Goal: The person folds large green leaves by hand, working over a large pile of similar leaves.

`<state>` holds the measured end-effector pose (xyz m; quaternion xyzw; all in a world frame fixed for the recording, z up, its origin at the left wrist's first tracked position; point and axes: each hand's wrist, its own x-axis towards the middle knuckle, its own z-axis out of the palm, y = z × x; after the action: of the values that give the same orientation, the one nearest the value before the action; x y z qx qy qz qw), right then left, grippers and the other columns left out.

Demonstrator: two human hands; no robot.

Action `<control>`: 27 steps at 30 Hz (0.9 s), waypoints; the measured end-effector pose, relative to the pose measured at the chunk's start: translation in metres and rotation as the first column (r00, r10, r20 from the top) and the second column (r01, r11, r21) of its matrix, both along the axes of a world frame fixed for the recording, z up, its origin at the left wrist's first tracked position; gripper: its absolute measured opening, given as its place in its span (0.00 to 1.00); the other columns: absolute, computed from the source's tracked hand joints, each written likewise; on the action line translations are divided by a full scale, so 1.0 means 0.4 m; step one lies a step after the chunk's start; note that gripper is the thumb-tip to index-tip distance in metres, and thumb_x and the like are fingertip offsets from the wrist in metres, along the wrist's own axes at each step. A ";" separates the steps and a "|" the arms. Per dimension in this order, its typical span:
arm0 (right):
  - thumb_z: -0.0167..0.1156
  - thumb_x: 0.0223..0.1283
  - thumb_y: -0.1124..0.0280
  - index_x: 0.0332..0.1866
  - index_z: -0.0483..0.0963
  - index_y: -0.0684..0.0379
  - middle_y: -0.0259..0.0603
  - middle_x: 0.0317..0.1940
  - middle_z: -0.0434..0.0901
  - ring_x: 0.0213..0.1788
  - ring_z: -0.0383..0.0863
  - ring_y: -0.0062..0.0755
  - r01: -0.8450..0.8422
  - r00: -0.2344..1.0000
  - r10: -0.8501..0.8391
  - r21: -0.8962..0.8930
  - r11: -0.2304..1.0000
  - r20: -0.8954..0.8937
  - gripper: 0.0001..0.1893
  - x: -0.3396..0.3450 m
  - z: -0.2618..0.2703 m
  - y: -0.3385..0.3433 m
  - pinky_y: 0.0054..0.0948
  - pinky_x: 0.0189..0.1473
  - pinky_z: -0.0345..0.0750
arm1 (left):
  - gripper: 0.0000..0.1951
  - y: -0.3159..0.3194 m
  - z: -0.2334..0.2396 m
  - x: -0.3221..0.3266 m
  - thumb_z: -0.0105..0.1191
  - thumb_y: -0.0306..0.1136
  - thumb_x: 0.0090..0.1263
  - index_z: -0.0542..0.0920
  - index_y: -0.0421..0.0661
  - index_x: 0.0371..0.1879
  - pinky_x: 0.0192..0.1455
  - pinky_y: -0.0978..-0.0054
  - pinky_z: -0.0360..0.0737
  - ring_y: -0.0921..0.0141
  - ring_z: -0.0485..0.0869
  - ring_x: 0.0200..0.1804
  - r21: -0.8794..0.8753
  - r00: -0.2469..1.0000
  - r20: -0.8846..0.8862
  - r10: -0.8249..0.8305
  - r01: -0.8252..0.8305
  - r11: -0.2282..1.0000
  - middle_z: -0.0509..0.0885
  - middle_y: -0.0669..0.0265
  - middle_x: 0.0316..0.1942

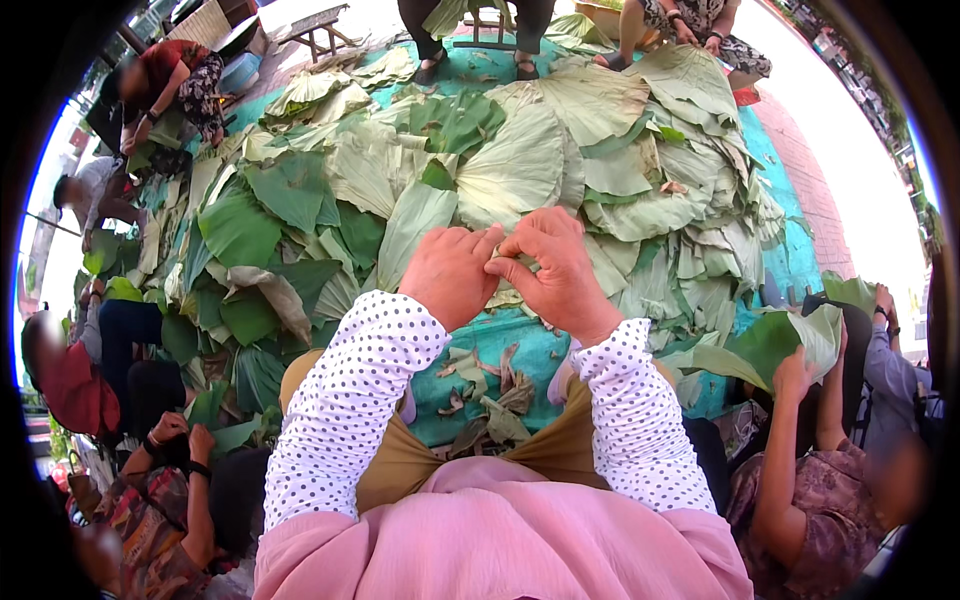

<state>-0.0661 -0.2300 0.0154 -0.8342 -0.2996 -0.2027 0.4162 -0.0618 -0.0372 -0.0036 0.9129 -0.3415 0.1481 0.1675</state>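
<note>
My left hand (452,271) and my right hand (553,268) meet in front of me, above the near edge of a heap of lotus leaves (517,169). The fingers of both are bent. Between my right thumb and forefinger shows a small pale green bit, perhaps part of a leaf; my fingers hide most of it. Whether my left hand grips anything, I cannot tell. Beyond my hands lie broad pale leaves, with darker green leaves (240,229) to the left. Torn, dry leaf scraps (506,390) lie below, between my knees.
A teal ground sheet (450,409) spreads under the heap. A co-worker's hands at right hold a large green leaf (772,349). Other people sit close on the left, and more sit at the far side. A small wooden stool (315,31) stands at the far left.
</note>
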 end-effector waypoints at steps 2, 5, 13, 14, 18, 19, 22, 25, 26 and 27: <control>0.74 0.52 0.70 0.33 0.77 0.58 0.36 0.34 0.76 0.43 0.74 0.41 -0.027 0.995 0.034 0.080 0.996 -0.094 0.11 0.003 -0.013 0.006 0.39 0.52 0.68 | 0.27 0.002 -0.003 0.003 0.59 0.39 0.67 0.76 0.41 0.65 0.58 0.63 0.73 0.64 0.82 0.49 0.060 0.999 -0.023 0.044 -0.042 0.997 0.86 0.64 0.44; 0.72 0.53 0.74 0.34 0.77 0.59 0.37 0.33 0.77 0.43 0.75 0.41 -0.027 0.964 0.087 0.235 0.972 -0.250 0.09 -0.005 -0.026 0.015 0.39 0.51 0.70 | 0.26 0.001 -0.005 0.008 0.59 0.39 0.66 0.77 0.42 0.63 0.56 0.64 0.73 0.66 0.83 0.46 0.096 0.996 0.072 0.055 -0.062 0.993 0.86 0.65 0.42; 0.70 0.57 0.77 0.36 0.77 0.61 0.35 0.38 0.81 0.47 0.77 0.27 0.015 0.901 0.157 0.392 0.920 -0.403 0.08 -0.012 -0.016 0.016 0.28 0.51 0.74 | 0.25 -0.007 0.010 0.005 0.59 0.38 0.67 0.77 0.40 0.61 0.54 0.63 0.74 0.66 0.84 0.42 0.091 0.995 0.059 0.085 -0.090 0.992 0.87 0.66 0.36; 0.70 0.58 0.78 0.37 0.77 0.61 0.35 0.39 0.82 0.47 0.77 0.23 0.054 0.853 0.188 0.442 0.896 -0.486 0.08 -0.015 -0.015 0.017 0.25 0.51 0.74 | 0.25 -0.006 0.013 0.004 0.59 0.38 0.67 0.77 0.40 0.61 0.54 0.63 0.74 0.66 0.84 0.42 0.092 0.995 0.058 0.087 -0.092 0.992 0.87 0.66 0.36; 0.70 0.60 0.78 0.39 0.77 0.62 0.35 0.40 0.82 0.46 0.76 0.18 0.168 0.769 0.364 0.716 0.678 -0.525 0.08 -0.017 -0.001 0.015 0.23 0.50 0.74 | 0.20 0.000 0.035 -0.005 0.57 0.34 0.68 0.80 0.41 0.59 0.50 0.59 0.76 0.59 0.84 0.40 0.007 0.994 -0.056 0.094 -0.093 0.996 0.86 0.60 0.32; 0.71 0.59 0.76 0.41 0.78 0.61 0.34 0.41 0.82 0.47 0.76 0.20 0.111 0.817 0.351 0.722 0.683 -0.458 0.09 -0.009 0.000 -0.001 0.25 0.52 0.74 | 0.19 0.000 0.037 -0.009 0.56 0.36 0.71 0.81 0.41 0.57 0.49 0.59 0.76 0.59 0.85 0.39 0.056 0.984 -0.121 0.130 -0.124 0.991 0.87 0.60 0.32; 0.73 0.57 0.74 0.42 0.79 0.59 0.34 0.43 0.82 0.50 0.77 0.28 -0.003 0.951 0.154 0.492 0.870 -0.266 0.11 0.006 0.021 -0.013 0.31 0.55 0.73 | 0.17 0.008 0.034 -0.007 0.53 0.35 0.72 0.82 0.40 0.54 0.43 0.55 0.78 0.54 0.84 0.35 -0.065 0.977 -0.189 0.096 -0.110 0.992 0.86 0.55 0.29; 0.74 0.54 0.72 0.42 0.80 0.56 0.34 0.43 0.82 0.53 0.76 0.37 -0.005 0.997 0.015 0.138 0.990 -0.070 0.12 0.010 0.022 -0.004 0.35 0.57 0.72 | 0.16 0.012 0.033 -0.009 0.53 0.35 0.72 0.82 0.40 0.53 0.39 0.50 0.78 0.49 0.83 0.33 -0.135 0.972 -0.227 0.066 -0.098 0.986 0.85 0.52 0.28; 0.74 0.53 0.72 0.42 0.80 0.56 0.34 0.43 0.82 0.54 0.75 0.41 -0.021 0.998 0.025 0.068 0.997 -0.058 0.12 0.010 0.017 -0.001 0.37 0.58 0.71 | 0.16 0.011 0.036 -0.008 0.53 0.35 0.72 0.82 0.40 0.53 0.39 0.50 0.78 0.49 0.83 0.33 -0.134 0.972 -0.228 0.065 -0.098 0.986 0.85 0.52 0.28; 0.74 0.53 0.72 0.42 0.80 0.56 0.34 0.43 0.82 0.54 0.75 0.41 -0.022 0.998 0.026 0.066 0.998 -0.058 0.12 0.010 0.010 0.000 0.37 0.58 0.71 | 0.16 0.010 0.041 -0.007 0.53 0.35 0.72 0.82 0.41 0.53 0.38 0.49 0.78 0.49 0.83 0.33 -0.127 0.967 -0.250 0.049 -0.083 0.988 0.85 0.52 0.28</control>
<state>-0.0620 -0.2300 0.0193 -0.8221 -0.2903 -0.1828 0.4544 -0.0648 -0.0331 0.0128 0.9215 -0.2764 0.0623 0.2657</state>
